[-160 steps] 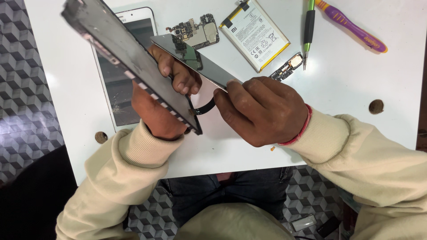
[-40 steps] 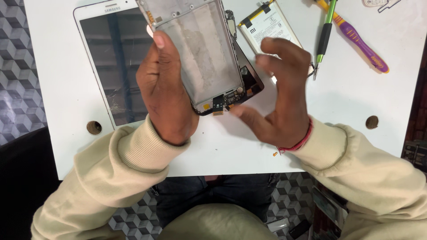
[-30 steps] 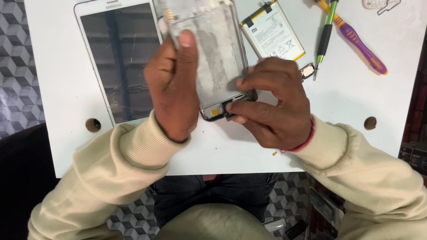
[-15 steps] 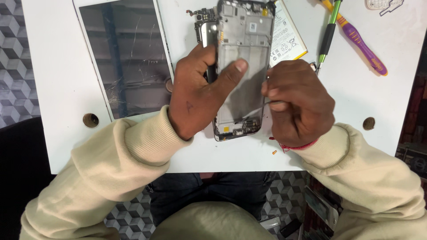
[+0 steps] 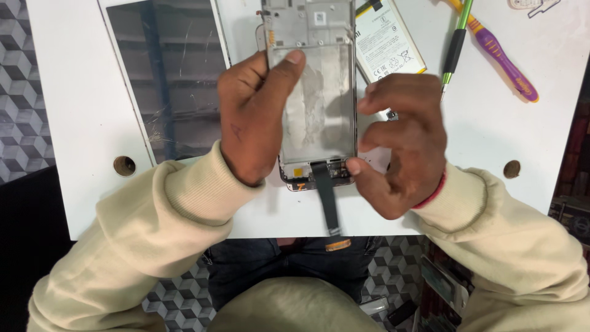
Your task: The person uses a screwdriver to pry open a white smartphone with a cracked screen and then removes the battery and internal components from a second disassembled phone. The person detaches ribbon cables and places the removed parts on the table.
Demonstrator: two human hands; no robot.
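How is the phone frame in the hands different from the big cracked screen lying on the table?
The phone frame is held by the left hand and right hand; the cracked screen lies flat on the white table, untouched. The frame is narrower, the screen wider. The frame shows bare grey metal with a dark ribbon cable hanging off it; the screen is dark, scratched glass. Both are flat rectangles.

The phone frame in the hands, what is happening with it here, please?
A person in a cream sweatshirt holds an opened phone frame over a white table. The left hand grips its left side, thumb on the metal plate. The right hand pinches the bottom right corner, where a dark flat cable hangs loose. On the table lie a cracked tablet, a battery, a green screwdriver and a purple pry tool.
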